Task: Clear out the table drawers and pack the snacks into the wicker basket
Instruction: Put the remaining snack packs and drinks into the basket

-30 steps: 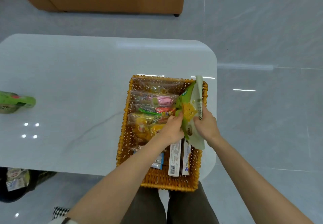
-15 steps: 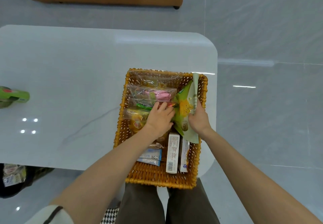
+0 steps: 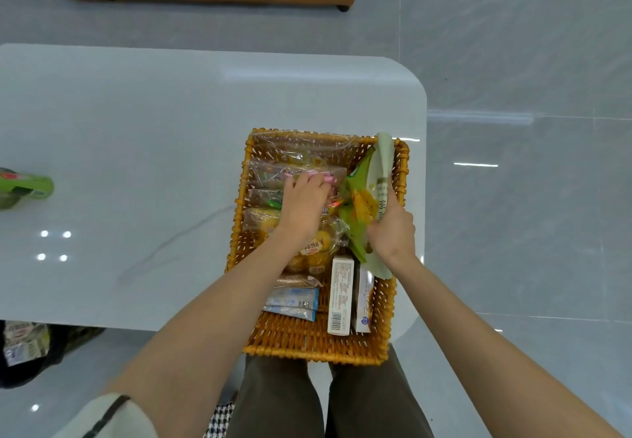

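Although the woven orange-brown wicker basket (image 3: pixel 314 345) in the lower middle of the frame is already well filled, I judge that the task is not finished yet. Inside it I see clear plastic packets (image 3: pixel 294 150) stacked in the upper part, a bag of yellow cakes (image 3: pixel 307 253) in the middle, and lower down two blue and white sachets (image 3: pixel 294 300) beside two long white cartons (image 3: pixel 340 295). Some things seem to be left. A green packet (image 3: pixel 27 187) lies alone on the glossy white table (image 3: pixel 136 164) at the left edge of the frame. In the lower left corner, more wrapped snacks (image 3: pixel 24 341) sit in something dark below the table edge, and I cannot tell if this is a drawer. The step in hand, I think, is to seat the green and white snack bag (image 3: pixel 371 177), which stands on its edge against the right wall of the basket with its top above the rim. The right hand (image 3: pixel 391 232) is closed on the lower part of this bag, with the fingers curled around it. The left hand (image 3: pixel 304 201) lies on the clear packets with fingers almost straight and holds nothing. It seems to press them aside to make room.
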